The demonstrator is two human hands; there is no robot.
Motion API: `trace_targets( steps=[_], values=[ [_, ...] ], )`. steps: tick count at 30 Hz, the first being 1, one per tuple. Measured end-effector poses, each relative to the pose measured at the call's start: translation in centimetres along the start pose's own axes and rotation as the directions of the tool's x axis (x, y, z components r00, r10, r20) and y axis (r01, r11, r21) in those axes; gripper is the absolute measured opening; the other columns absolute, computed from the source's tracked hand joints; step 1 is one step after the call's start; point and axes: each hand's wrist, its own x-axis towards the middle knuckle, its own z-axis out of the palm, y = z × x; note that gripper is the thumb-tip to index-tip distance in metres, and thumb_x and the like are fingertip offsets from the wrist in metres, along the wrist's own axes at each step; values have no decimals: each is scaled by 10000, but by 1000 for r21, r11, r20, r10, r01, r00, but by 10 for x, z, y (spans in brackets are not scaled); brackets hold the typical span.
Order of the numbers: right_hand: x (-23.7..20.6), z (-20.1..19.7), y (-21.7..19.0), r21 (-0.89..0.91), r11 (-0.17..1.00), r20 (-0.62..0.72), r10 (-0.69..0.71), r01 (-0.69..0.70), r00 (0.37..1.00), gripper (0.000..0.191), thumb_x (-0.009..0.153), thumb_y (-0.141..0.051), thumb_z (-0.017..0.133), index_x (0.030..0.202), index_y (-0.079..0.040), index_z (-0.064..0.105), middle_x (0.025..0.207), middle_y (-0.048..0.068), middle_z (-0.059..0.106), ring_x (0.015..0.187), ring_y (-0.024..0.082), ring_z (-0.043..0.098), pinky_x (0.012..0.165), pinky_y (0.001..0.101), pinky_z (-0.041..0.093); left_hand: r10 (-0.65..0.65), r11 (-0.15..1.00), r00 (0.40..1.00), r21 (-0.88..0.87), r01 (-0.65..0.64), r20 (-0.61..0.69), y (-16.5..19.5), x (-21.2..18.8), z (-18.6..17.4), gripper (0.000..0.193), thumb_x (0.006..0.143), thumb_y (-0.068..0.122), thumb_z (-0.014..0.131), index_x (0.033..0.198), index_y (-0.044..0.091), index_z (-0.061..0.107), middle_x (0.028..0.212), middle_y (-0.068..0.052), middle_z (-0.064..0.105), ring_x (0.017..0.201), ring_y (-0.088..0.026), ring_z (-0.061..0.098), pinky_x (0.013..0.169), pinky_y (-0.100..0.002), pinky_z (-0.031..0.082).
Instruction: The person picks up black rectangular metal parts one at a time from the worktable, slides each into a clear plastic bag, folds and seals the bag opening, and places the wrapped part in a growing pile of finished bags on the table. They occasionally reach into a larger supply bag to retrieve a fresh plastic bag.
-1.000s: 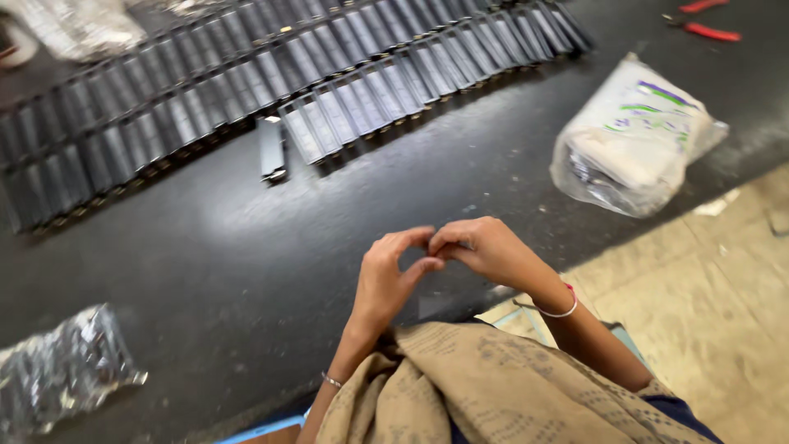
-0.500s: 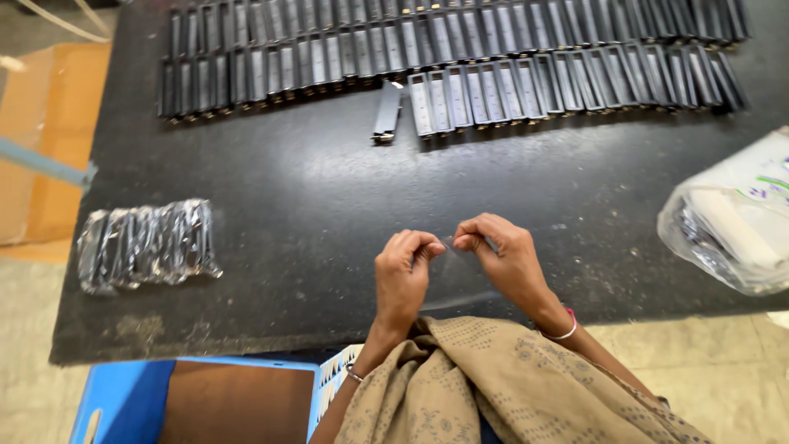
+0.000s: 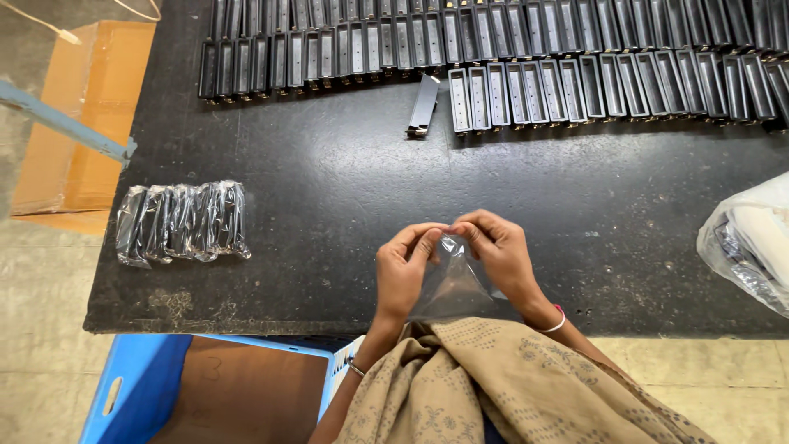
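Setting: small workshop or packing station, light-assembly type. Evidence follows.

Work surface is a black table (image 3: pixel 329 205), worn and speckled, edge chipped at the near left corner. Along its far side lie two long rows of identical dark metal parts (image 3: pixel 575 82), laid side by side like a batch; one loose part (image 3: pixel 423 105) lies apart from the rows. A bundle of bagged parts (image 3: pixel 181 222) in clear plastic sits near the left edge; a larger plastic bag (image 3: pixel 752 242) lies at the right. Below the table: blue crate (image 3: pixel 140 390), cardboard box (image 3: pixel 78 115), plain tiled floor (image 3: pixel 41 329). No domestic furnishings visible.
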Motion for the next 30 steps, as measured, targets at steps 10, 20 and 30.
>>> trace_targets(
  steps=[10,20,30],
  values=[
    [30,18,40,537,725,473,165,-432,865,245,953,-300,719,951,-57,688,834,2,686,781,87,629,755,233,517,-233,565,929,-738,370,287,-18,30,-45,248,1053,258,527,914,83,637,830,-43,644,771,-145,614,800,-341,549],
    [58,33,15,711,495,483,172,-499,859,228,970,-326,605,926,-111,664,955,72,724,926,193,693,890,357,569,-137,600,899,-687,410,417,-27,61,-112,400,1114,322,517,779,114,582,643,-15,559,648,-153,580,679,-313,513],
    [89,66,12,215,954,522,69,-209,850,208,961,-235,683,1042,-45,705,914,24,692,845,127,615,808,295,516,-160,952,952,297,79,260,-1,128,-187,494,1039,460,613,728,77,627,685,-24,571,644,-172,463,655,-334,400]
  ],
)
